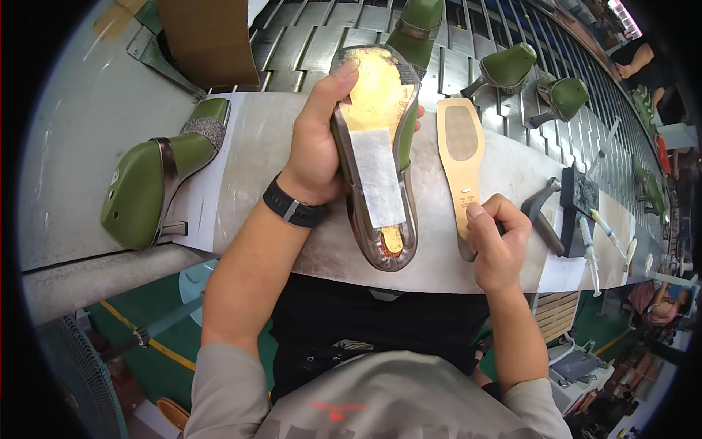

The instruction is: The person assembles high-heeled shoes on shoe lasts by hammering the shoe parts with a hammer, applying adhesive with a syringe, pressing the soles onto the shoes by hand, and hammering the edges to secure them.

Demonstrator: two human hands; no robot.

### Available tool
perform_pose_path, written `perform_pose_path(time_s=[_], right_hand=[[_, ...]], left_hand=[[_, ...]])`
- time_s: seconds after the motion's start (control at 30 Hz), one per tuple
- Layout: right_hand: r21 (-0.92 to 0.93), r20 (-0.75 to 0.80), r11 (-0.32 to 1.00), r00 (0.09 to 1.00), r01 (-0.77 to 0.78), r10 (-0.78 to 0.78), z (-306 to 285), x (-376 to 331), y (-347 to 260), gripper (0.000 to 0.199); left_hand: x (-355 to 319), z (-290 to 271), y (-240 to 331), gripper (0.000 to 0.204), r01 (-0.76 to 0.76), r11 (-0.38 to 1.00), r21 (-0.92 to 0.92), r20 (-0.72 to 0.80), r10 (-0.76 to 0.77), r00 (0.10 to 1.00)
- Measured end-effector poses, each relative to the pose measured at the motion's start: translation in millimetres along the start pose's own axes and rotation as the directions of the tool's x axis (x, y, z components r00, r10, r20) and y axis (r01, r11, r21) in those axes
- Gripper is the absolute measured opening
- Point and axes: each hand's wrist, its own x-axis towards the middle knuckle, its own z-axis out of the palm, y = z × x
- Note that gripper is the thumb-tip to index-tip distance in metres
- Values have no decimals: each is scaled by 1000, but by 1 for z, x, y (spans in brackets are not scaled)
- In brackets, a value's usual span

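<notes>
My left hand grips a lasted shoe, bottom side up, its thumb pressing on the broad end. Yellow lining shows on the underside, with a white rectangular strip along the middle and a clear brownish film round the edges. To the right, my right hand is closed, thumb and fingers pinching the narrow end of a tan shoe sole. That sole carries a brown oval patch on its wide part. It extends over the metal worktop, apart from the shoe; whether it touches the worktop I cannot tell.
A green lasted heeled shoe lies at left on white paper. Beyond, several green shoes, one here, sit on a slatted conveyor. A hammer, a black block and syringes lie at right. A cardboard box stands far left.
</notes>
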Motion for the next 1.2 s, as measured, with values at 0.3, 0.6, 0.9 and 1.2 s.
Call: perform_pose_path(time_s=[0.3, 0.6, 0.9, 1.2], right_hand=[[-6, -30, 997, 996, -82, 82, -7, -5, -8, 34], [-8, -77, 1000, 997, -9, 9, -6, -13, -2, 32], [-419, -49, 862, 941, 285, -335, -24, -34, 24, 5], [490, 3, 871, 1000, 23, -29, -57, -207, 40, 52]], left_hand=[[-1, -8, 1, 73, 37, 998, -53, 37, -35, 999], [2, -11, -1, 75, 29, 998, -59, 64, -26, 998], [-3, -10, 0, 72, 10, 999, -52, 136, -3, 991], [-20, 13, 0, 77, -63, 998, 15, 242, 58, 969]])
